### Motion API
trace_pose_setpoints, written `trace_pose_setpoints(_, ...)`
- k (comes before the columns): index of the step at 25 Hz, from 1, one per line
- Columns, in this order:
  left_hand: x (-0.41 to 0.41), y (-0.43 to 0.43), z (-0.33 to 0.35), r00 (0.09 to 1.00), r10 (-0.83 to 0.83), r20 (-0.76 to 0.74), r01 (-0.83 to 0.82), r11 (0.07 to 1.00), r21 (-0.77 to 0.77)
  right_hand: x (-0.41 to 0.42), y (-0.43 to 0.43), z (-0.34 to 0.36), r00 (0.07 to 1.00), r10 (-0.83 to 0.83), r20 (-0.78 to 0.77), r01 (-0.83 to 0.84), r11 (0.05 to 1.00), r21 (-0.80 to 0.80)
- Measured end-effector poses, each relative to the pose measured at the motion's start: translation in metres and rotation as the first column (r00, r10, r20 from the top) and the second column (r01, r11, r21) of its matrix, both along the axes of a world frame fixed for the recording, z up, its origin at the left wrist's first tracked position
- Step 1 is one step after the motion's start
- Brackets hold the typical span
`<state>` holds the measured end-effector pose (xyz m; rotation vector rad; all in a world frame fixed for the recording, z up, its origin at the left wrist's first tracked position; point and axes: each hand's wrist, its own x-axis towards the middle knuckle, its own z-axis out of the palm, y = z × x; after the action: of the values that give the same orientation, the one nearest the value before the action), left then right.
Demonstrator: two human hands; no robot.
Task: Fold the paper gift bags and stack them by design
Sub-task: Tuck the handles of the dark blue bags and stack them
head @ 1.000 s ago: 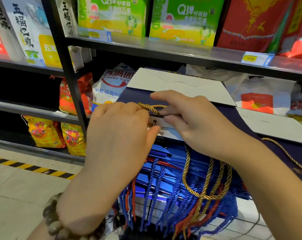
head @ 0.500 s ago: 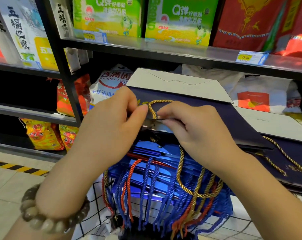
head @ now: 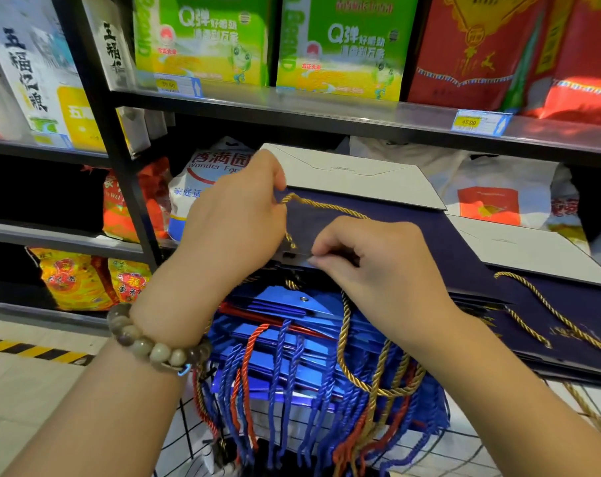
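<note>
Hands: L hand (head: 237, 218) pinches gold cord (head: 326, 205), R hand (head: 385, 270) pinches navy bag (head: 313, 224) rim; bag flat, mouth nearside

1. The light is bright and even. It seems to come from above.
2. The grey shelf (head: 326, 110) shines, with a red glow at 2 o'clock.
3. The gaps at 9 o'clock are very dark.
4. The green boxes (head: 344, 46) at 12 o'clock look blurry.
5. Straight lines bend near the edges.
6. The left hand (head: 237, 218) and right hand (head: 378, 270) in the middle look sharpest.
</note>
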<state>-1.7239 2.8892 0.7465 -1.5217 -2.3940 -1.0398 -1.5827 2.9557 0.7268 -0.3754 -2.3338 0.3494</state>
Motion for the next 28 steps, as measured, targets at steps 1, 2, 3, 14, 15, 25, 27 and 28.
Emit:
trace_pose_setpoints(1,-0.003,0.001,-0.001,0.999,0.016,0.041,-0.017,0.999,0.031,0.000,-0.001,0.002,1.000,0.002,0.020,-0.002,1.000,-0.009)
trace_pose_setpoints(2,-0.005,0.001,-0.003,0.997,0.006,0.071,-0.008,0.999,0.038,0.000,-0.002,0.004,0.999,0.000,0.045,0.000,1.000,-0.003)
trace_pose_setpoints(3,-0.005,0.001,-0.005,0.996,-0.016,0.087,0.013,0.999,0.040,0.000,-0.005,0.006,0.996,-0.013,0.090,0.011,1.000,0.022)
trace_pose_setpoints(14,0.014,-0.031,-0.017,0.968,-0.222,0.117,0.022,0.540,0.842,-0.016,-0.004,0.044,0.890,-0.095,0.445,0.091,0.995,0.031)
trace_pose_setpoints(15,0.019,-0.032,-0.022,0.946,-0.270,0.181,0.003,0.563,0.826,-0.017,-0.001,0.048,0.919,-0.095,0.383,0.100,0.995,0.006)
trace_pose_setpoints(25,0.036,0.006,0.017,0.857,-0.484,0.176,0.392,0.835,0.386,-0.018,-0.012,0.086,0.718,-0.007,-0.696,-0.063,0.995,-0.075)
trace_pose_setpoints(27,0.030,0.008,0.029,0.934,-0.356,0.027,0.333,0.895,0.297,-0.021,-0.005,0.091,0.507,-0.149,-0.849,-0.337,0.872,-0.354)
trace_pose_setpoints(28,0.026,0.009,0.033,0.951,-0.305,-0.048,0.307,0.917,0.256,-0.022,-0.003,0.089,0.428,-0.269,-0.863,-0.452,0.763,-0.462)
